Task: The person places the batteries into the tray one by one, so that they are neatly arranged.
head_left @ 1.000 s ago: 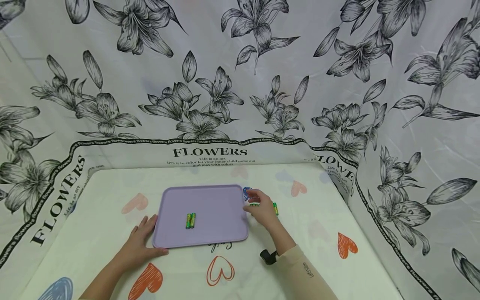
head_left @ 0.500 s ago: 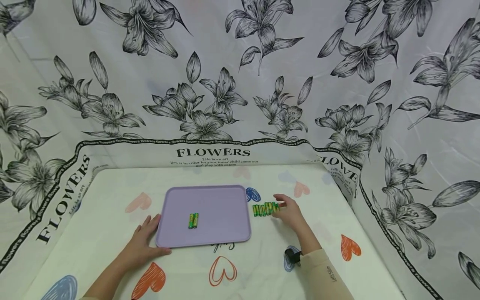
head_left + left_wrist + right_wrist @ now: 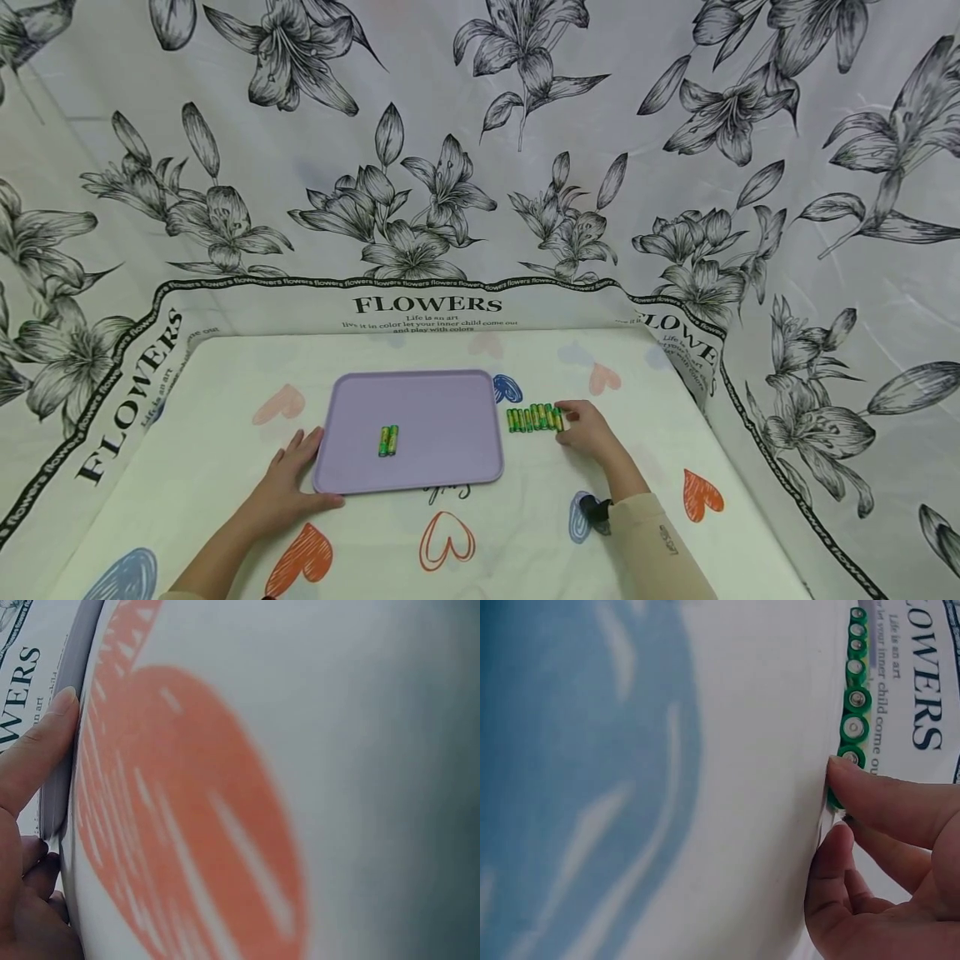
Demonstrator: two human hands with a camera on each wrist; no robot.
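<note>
A lilac tray (image 3: 450, 433) lies flat on the cloth in the head view. Two green batteries (image 3: 388, 441) lie side by side in it, left of its middle. My left hand (image 3: 283, 490) rests at the tray's near left corner, thumb along the front edge and fingers spread by the left side. The left wrist view shows the thumb (image 3: 41, 750) straight against the rim. To the right of the tray, several green batteries (image 3: 531, 417) stand in a close row. My right hand (image 3: 592, 435) pinches the battery (image 3: 835, 799) at the row's right end, partly hidden by the thumb.
A white tablecloth (image 3: 540, 550) printed with hearts covers the table. Behind it and at both sides hangs a white curtain (image 3: 420, 108) with black flowers. A small black device (image 3: 597, 512) sits at the right sleeve's cuff.
My right hand has moved right from the tray's right edge to the right end of the battery row, uncovering the row. The left hand stays at the tray corner.
</note>
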